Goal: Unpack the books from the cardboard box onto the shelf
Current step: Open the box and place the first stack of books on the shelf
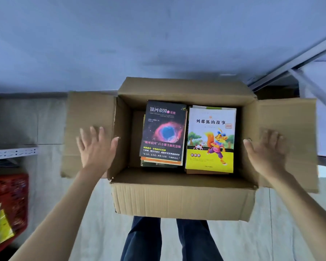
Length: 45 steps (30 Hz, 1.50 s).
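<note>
At the far left a red plastic crate [9,194] with a latticed wall sits beside a perforated metal shelf rail [13,152], on pale floor tiles. The left hand [94,147] is spread flat, fingers released, over the left flap [88,132] of the cardboard box [183,198], holding nothing. The box is matte, corrugated brown board, all four flaps folded outward. Between the hands, inside it, lie two stacks of paperbacks: on the left a glossy black book with a pink-and-blue nebula [163,131], and touching it on the right a white-and-yellow children's book with a cartoon fox [211,139]. The right hand [265,149], also open and empty, hovers at the right flap [288,119]. Dark trouser legs [169,240] show under the box's near wall
</note>
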Each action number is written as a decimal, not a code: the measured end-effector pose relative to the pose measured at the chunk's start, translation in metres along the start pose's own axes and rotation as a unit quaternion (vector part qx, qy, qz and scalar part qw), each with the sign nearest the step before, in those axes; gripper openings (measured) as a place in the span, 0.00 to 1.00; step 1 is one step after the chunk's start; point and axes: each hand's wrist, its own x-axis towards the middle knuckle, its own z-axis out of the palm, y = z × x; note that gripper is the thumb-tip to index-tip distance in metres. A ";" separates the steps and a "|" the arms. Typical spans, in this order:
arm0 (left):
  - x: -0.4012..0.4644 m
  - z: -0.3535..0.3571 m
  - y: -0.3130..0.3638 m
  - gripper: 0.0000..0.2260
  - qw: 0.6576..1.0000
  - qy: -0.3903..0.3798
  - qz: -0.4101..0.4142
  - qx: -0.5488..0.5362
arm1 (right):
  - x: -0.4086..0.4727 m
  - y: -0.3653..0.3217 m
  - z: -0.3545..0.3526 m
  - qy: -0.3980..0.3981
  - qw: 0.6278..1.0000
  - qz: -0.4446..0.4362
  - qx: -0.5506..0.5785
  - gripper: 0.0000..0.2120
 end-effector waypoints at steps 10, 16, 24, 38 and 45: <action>0.009 0.052 0.039 0.26 0.944 0.022 -0.075 -0.322 | 0.006 -0.029 0.035 0.059 0.957 0.089 0.271 0.35; 0.008 0.036 0.051 0.25 0.952 0.169 -0.030 -0.252 | -0.002 -0.048 0.032 0.105 0.970 0.062 0.210 0.33; 0.039 0.052 0.105 0.25 0.956 -0.032 0.048 -0.288 | -0.032 -0.159 0.067 -0.089 0.954 -0.070 0.277 0.23; 0.040 0.065 0.124 0.34 0.859 -0.201 -0.137 -0.450 | -0.028 -0.201 0.076 -0.167 0.960 -0.013 0.226 0.24; 0.052 0.049 0.113 0.38 0.784 -0.262 -0.191 -0.529 | -0.035 -0.211 0.076 -0.158 0.952 -0.010 0.262 0.28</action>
